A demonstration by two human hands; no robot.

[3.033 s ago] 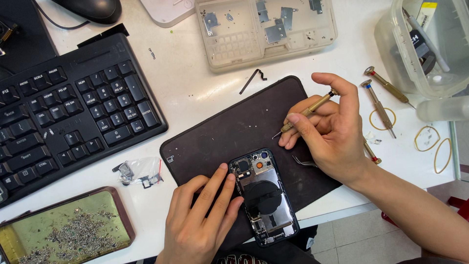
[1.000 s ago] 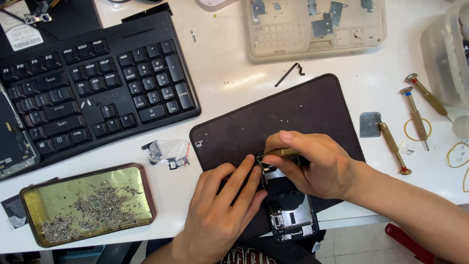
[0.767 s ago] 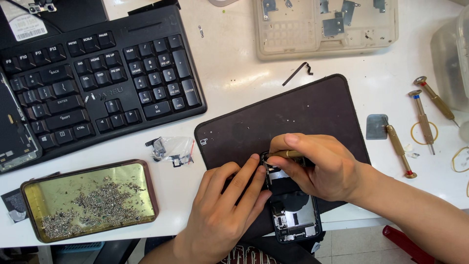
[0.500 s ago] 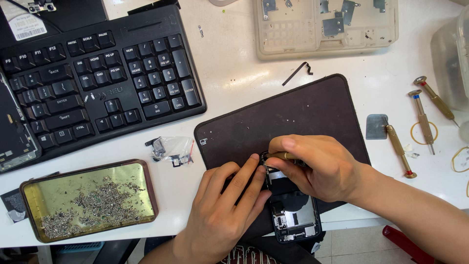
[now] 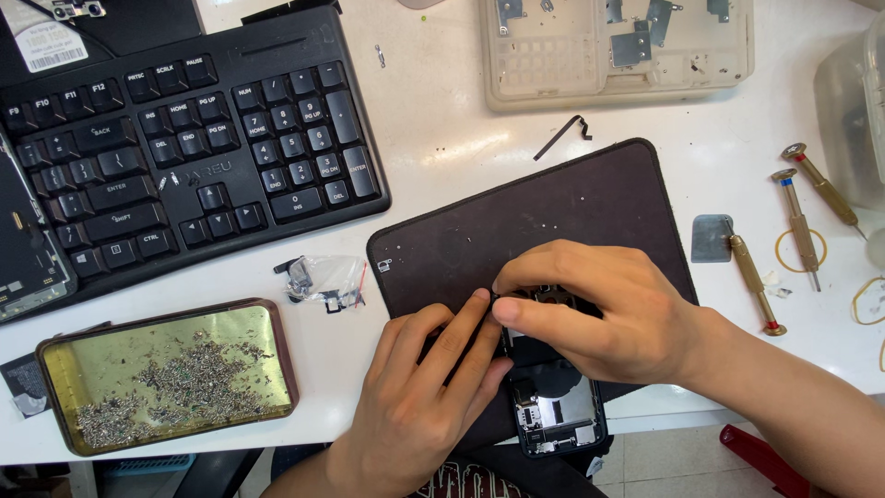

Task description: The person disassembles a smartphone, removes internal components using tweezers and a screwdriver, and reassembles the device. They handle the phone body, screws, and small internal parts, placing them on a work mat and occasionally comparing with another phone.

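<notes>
I see my left hand (image 5: 419, 406) flat, steadying the opened phone (image 5: 553, 406) on the near mat (image 5: 553, 212), my right hand (image 5: 599, 309) pinching a tiny unseen part; it looks stiff but fragile, so I'd hold its edges.

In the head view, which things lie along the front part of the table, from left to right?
Tray of small screws → clear bag of small parts → left hand → opened phone → right hand → brass-handled screwdriver.
</notes>
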